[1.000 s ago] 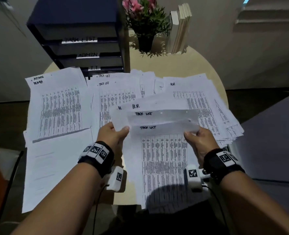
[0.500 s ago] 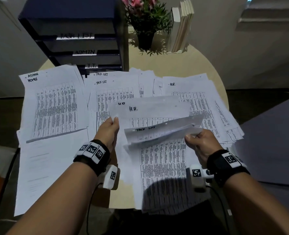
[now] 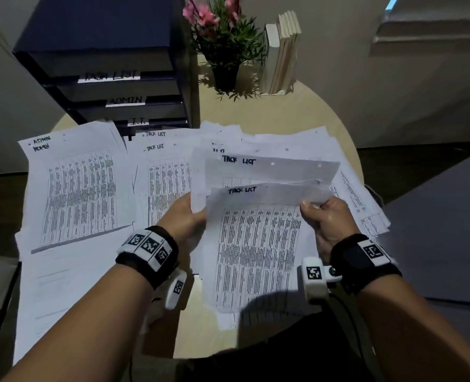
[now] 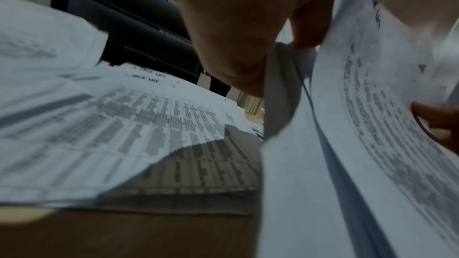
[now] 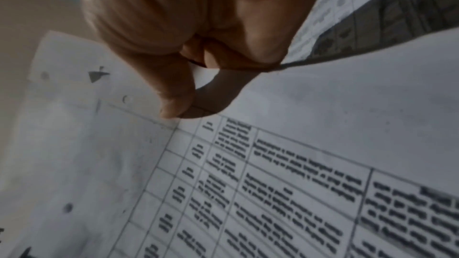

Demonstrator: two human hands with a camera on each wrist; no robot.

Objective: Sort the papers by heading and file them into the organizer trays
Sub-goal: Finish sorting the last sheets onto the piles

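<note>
Head view has the left hand [image 3: 185, 216] gripping the left edge of a held sheaf of papers [image 3: 258, 244], fingers tucked behind the sheets, while the right hand [image 3: 329, 221] pinches the right edge near the top with thumb over the front sheet. The front sheet is headed "TACK LIST", and the sheet fanned up behind it carries the same handwritten heading. On the round counter [image 3: 297, 111] lie sorted piles: an "ADMIN" pile [image 3: 76, 188] at the left, a "TACK LIST" pile [image 3: 162, 172] in the middle, and more sheets [image 3: 360, 199] at the right. The dark organizer [image 3: 112, 64] stands at the far left of the counter, its trays labelled "TASK LIST", "ADMIN" and "I.T.". A potted plant [image 3: 223, 45] and upright books [image 3: 282, 51] stand beside it.

Left wrist view shows the sheaf's separate layers edge-on, with the left hand's fingers [image 4: 308, 26] curled into them. Right wrist view shows the thumb [image 5: 174, 93] pressed onto the printed table; its text is too blurred to read.
</note>
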